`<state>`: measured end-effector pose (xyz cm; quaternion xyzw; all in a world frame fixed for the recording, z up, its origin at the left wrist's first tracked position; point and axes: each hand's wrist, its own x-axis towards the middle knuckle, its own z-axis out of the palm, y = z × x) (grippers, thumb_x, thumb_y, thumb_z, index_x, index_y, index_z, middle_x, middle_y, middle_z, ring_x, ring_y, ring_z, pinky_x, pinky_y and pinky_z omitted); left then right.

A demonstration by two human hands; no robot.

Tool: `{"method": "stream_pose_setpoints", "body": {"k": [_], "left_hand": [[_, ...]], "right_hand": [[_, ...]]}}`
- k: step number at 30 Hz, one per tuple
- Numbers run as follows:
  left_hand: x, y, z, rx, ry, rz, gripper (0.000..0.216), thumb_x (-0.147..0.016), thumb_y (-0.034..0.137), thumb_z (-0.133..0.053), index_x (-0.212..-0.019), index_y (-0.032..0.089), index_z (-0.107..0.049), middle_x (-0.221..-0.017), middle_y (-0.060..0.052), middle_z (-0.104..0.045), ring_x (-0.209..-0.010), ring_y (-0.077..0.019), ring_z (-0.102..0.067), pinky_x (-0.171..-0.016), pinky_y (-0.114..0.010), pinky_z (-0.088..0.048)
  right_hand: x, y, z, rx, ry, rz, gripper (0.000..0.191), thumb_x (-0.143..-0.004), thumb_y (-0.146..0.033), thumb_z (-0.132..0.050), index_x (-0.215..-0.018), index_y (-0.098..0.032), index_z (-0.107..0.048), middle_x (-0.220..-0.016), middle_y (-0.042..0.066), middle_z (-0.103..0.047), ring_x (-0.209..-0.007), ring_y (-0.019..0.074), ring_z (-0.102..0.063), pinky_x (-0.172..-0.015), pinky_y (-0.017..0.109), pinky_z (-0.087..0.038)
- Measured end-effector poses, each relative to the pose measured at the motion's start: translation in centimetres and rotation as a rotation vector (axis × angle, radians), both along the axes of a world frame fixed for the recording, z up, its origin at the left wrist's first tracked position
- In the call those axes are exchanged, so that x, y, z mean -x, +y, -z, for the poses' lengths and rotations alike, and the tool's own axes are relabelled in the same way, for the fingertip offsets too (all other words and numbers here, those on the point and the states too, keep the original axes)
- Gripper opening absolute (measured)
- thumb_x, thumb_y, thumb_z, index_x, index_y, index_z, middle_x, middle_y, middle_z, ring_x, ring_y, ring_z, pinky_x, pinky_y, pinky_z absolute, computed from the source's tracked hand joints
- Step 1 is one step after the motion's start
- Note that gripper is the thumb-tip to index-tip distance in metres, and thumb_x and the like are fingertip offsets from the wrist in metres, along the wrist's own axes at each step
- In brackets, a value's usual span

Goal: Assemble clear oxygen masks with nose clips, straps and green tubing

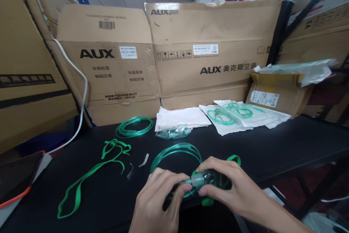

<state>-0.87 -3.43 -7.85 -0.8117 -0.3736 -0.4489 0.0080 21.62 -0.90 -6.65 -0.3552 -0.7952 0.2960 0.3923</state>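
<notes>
My left hand [159, 198] pinches the end of a green plastic tube [178, 149], whose coil lies on the black table behind and under my hands. Fingers and thumb of my right hand [234, 185] close round a clear green breathing mask [216, 179]. Between the two hands is the mask's pale connector [197, 180], with the tube end at it; I cannot tell how far the tube is pushed on. A green elastic strap [235, 159] sticks out beyond my right hand. My palms hide much of the mask.
Left on the black table [103, 196] lie green straps [79, 185], a bent metal strip [144, 160] and another tube coil [135, 127]. Behind are another clear mask [173, 133], white packets [182, 118] and packed tubing [222, 116]. Cardboard boxes [177, 73] wall the back.
</notes>
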Motion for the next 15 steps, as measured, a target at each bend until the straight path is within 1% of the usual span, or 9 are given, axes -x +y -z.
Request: {"method": "stream_pose_setpoints", "body": {"k": [6, 12, 15], "left_hand": [[-0.10, -0.05, 0.07, 0.015, -0.011, -0.012, 0.017, -0.099, 0.012, -0.063, -0.110, 0.025, -0.064, -0.093, 0.000, -0.073, -0.082, -0.0183, -0.066, -0.074, -0.032, -0.053], [-0.18, 0.15, 0.20, -0.021, -0.021, -0.031, 0.015, -0.099, 0.014, -0.065, -0.109, 0.026, -0.065, -0.091, 0.002, -0.074, -0.077, -0.0171, -0.066, -0.074, -0.030, -0.054], [-0.21, 0.15, 0.19, -0.027, -0.032, -0.038, 0.013, -0.099, 0.016, -0.065, -0.107, 0.025, -0.066, -0.090, 0.002, -0.074, -0.076, -0.0170, -0.066, -0.074, -0.030, -0.054]], "right_hand": [[-0.13, 0.06, 0.25, -0.031, 0.029, -0.003, 0.019, -0.091, -0.033, -0.078, -0.105, -0.026, -0.068, -0.101, -0.002, -0.072, -0.094, 0.0171, -0.068, -0.085, 0.026, -0.049], [-0.02, 0.01, 0.79, -0.101, 0.000, 0.024, 0.022, -0.091, -0.038, -0.078, -0.102, -0.024, -0.065, -0.096, 0.000, -0.068, -0.087, 0.0176, -0.065, -0.078, 0.028, -0.049], [-0.03, -0.02, 0.95, -0.121, 0.010, 0.014, 0.022, -0.091, -0.037, -0.078, -0.102, -0.025, -0.064, -0.096, -0.001, -0.067, -0.086, 0.0165, -0.064, -0.078, 0.027, -0.048]]}}
